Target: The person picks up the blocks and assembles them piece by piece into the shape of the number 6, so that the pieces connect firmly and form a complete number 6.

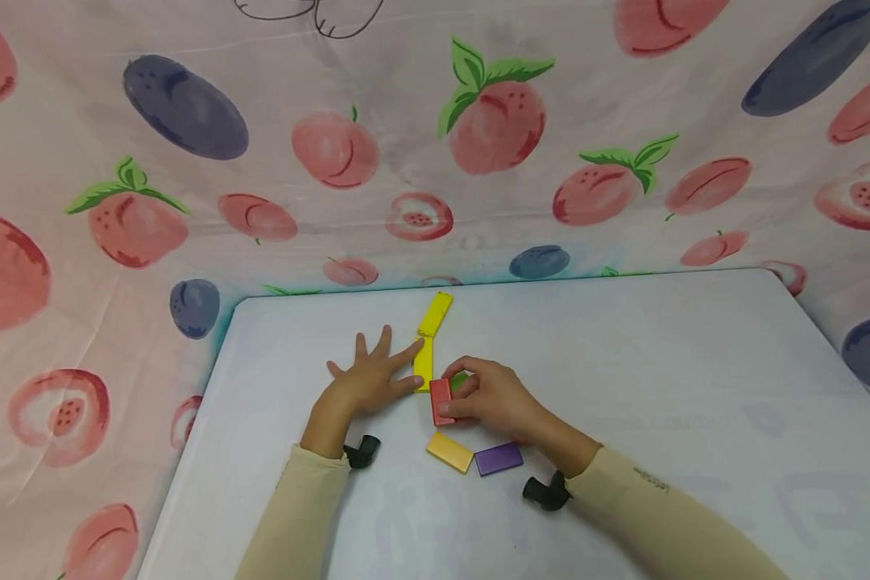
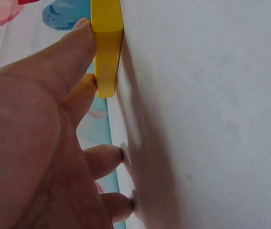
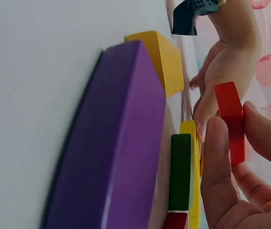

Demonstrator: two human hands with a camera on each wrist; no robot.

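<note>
My left hand (image 1: 373, 379) lies with its fingers spread. Its thumb and index fingertip touch the side of the nearer yellow block (image 1: 424, 358), one of two yellow blocks laid end to end. The left wrist view shows those fingertips against the yellow block (image 2: 108, 52) and other fingertips on the board. My right hand (image 1: 496, 399) pinches a red block (image 1: 441, 403) between thumb and fingers, beside the near end of the yellow one. Under that hand is a green block (image 1: 460, 382), partly hidden; the right wrist view shows a second red block (image 3: 176, 221) against its end.
Nearer the person, an orange-yellow block (image 1: 449, 452) and a purple block (image 1: 499, 459) lie with ends close together. The far yellow block (image 1: 436, 314) angles toward the back edge of the white board (image 1: 660, 387). A fruit-printed cloth (image 1: 420, 97) hangs behind. Dark wrist cameras sit by both sleeves.
</note>
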